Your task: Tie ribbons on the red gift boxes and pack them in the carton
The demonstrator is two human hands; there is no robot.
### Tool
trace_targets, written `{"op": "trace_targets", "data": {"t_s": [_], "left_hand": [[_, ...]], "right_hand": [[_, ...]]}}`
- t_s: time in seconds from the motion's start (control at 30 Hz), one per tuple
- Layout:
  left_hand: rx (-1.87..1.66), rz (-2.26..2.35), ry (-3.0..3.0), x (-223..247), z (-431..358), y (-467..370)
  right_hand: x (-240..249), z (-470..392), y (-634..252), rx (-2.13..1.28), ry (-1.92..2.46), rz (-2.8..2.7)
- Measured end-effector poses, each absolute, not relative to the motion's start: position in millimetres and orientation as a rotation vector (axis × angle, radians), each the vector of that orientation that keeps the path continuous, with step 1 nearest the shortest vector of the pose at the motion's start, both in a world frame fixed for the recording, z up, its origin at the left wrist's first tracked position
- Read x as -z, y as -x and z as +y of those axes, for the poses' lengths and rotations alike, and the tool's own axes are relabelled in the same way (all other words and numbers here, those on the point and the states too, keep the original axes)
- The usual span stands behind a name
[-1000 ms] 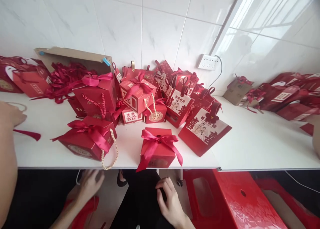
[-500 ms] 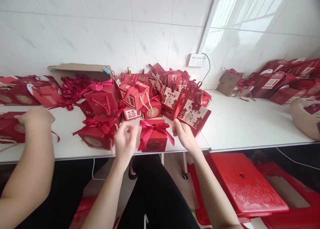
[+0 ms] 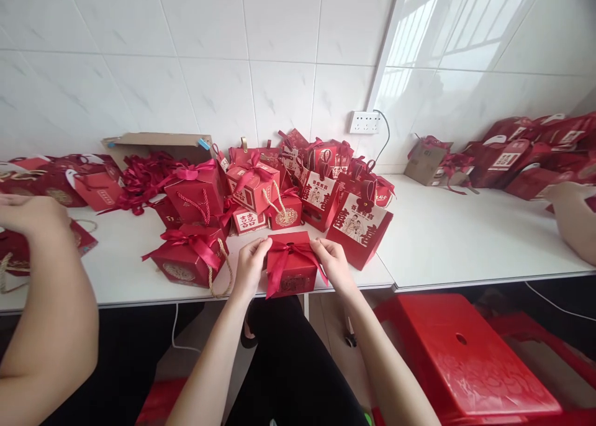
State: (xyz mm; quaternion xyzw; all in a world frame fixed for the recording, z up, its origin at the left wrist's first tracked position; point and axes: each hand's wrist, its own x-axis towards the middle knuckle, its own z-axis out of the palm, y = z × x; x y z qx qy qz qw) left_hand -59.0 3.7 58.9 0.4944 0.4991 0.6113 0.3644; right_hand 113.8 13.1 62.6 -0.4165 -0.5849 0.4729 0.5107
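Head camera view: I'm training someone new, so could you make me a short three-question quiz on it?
1. True or false: the camera wearer's left hand and right hand are on opposite sides of the same ribbon-tied box.
2. Choose one: the stool below the table is A) blue, B) red, C) white.
3. Fill in: the neighbouring box, left of the left hand, has a cream-coloured ____ handle.

Key: 1 true; 2 B; 3 rope.

The hands [image 3: 250, 267] are bare, the trousers [image 3: 295, 367] black.
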Motion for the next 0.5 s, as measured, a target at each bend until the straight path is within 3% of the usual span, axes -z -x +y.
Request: {"op": "trace_targets", "data": {"t_s": [0.5], "left_hand": [[-1.639, 1.275, -1.18, -65.1, -7.0, 45.7]], "right_hand": [[-42.3, 13.0, -107.9, -1.236, 0.898, -1.235]]}}
